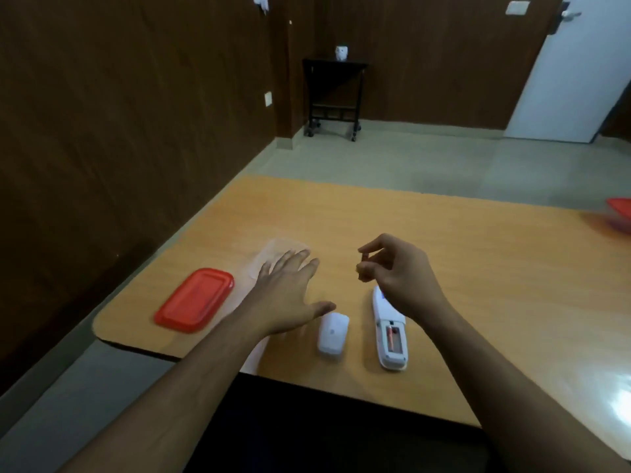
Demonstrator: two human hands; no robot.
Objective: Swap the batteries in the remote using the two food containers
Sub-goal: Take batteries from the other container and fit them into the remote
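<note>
Spreading across the scene, the orange table (444, 268) carries everything within easy reach. A clear food container (269, 257) sits open at the left, its red lid (194, 300) laid flat beside it, probably so batteries can go in or out. A second red-lidded container (619, 213) shows at the far right edge. The left hand (290, 295) hovers over the clear one, fingers spread and empty. The remote (389, 331) lies face down, back cover (333, 332) off just beside it, one battery left inside. The right hand (396, 268) pinches a small battery (364, 258) above the remote, likely one just pulled.
</note>
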